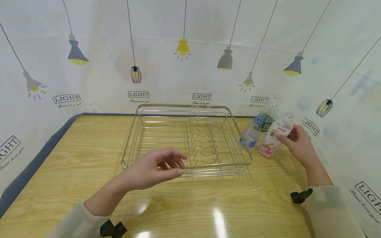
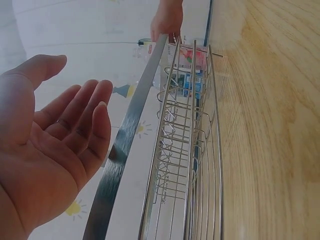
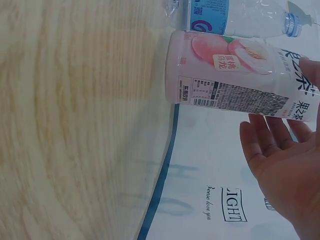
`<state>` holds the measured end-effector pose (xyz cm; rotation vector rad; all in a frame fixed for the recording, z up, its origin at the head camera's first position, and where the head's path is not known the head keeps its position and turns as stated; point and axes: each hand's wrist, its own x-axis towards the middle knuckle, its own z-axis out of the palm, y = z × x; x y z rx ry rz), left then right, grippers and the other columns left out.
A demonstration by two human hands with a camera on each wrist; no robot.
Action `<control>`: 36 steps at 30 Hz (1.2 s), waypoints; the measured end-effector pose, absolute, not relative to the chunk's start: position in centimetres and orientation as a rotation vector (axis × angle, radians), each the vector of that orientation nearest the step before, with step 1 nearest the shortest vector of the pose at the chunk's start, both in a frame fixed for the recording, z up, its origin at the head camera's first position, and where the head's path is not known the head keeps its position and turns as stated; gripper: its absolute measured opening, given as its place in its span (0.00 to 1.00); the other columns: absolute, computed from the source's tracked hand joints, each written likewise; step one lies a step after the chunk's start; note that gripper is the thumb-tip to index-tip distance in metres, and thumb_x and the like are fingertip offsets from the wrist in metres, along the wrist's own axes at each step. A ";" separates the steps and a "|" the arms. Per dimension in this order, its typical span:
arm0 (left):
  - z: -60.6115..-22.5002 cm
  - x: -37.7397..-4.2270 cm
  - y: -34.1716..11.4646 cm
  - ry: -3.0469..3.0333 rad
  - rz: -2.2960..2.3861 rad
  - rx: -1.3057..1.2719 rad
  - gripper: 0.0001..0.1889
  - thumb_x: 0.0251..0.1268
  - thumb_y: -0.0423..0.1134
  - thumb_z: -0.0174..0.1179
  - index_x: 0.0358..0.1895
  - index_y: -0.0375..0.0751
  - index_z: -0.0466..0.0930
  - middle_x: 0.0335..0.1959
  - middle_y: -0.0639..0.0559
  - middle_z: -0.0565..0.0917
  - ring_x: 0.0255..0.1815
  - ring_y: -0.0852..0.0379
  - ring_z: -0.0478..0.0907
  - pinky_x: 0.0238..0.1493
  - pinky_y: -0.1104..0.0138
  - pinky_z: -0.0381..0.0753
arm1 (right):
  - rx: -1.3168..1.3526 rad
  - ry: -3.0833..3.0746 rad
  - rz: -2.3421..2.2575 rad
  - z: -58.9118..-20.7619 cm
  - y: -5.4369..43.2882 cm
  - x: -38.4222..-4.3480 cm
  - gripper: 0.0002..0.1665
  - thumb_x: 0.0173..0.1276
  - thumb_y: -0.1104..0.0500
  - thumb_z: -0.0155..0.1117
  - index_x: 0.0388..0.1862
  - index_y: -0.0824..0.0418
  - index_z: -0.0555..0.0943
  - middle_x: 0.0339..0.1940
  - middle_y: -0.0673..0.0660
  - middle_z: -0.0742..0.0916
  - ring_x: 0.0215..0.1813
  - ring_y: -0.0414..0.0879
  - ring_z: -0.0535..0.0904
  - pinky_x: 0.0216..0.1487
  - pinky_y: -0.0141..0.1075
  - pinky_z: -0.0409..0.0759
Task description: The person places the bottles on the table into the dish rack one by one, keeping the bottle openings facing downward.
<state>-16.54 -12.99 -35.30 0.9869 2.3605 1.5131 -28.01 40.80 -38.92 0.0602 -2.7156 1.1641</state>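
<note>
In the head view my right hand (image 1: 300,145) is at a pink-labelled peach drink bottle (image 1: 274,138), thumb on the label and fingers at its far side. The bottle stands upright on the table, and the right wrist view shows this drink bottle (image 3: 230,75) between thumb and fingers of the hand (image 3: 290,160). Just left of it are a blue-labelled water bottle (image 1: 249,136) and, behind, a clear bottle with a green label (image 1: 266,122). My left hand (image 1: 154,168) hovers over the front rim of a wire dish rack (image 1: 190,167), fingers loosely bent and holding nothing; the palm of this hand (image 2: 55,150) shows in the left wrist view.
The rack occupies the middle of the wooden table (image 1: 208,205), with wavy wire dividers (image 1: 202,142) on its right side. A printed cloth (image 1: 166,76) with lamp drawings hangs behind and at both sides.
</note>
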 end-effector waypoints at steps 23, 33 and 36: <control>-35.0 -16.8 -13.2 2.395 1.528 0.940 0.20 0.78 0.41 0.69 0.68 0.48 0.83 0.52 0.53 0.90 0.48 0.56 0.87 0.49 0.64 0.89 | 0.342 -2.478 1.241 -33.9 37.1 -25.3 0.37 0.85 0.55 0.63 0.87 0.55 0.64 0.57 0.39 0.79 0.55 0.36 0.79 0.51 0.17 0.80; -34.9 -17.1 -13.4 2.426 1.535 0.901 0.20 0.78 0.42 0.70 0.69 0.50 0.83 0.52 0.54 0.90 0.50 0.55 0.88 0.49 0.65 0.89 | 0.574 -2.346 1.372 -31.2 33.2 -23.6 0.33 0.81 0.66 0.62 0.82 0.55 0.70 0.59 0.47 0.81 0.54 0.43 0.78 0.50 0.21 0.83; -34.9 -17.2 -13.5 2.424 1.543 0.878 0.21 0.78 0.42 0.70 0.69 0.50 0.83 0.53 0.54 0.90 0.51 0.53 0.88 0.50 0.64 0.89 | 0.653 -2.291 1.444 -30.6 32.2 -23.3 0.33 0.80 0.69 0.61 0.82 0.57 0.71 0.59 0.49 0.82 0.53 0.44 0.78 0.47 0.22 0.84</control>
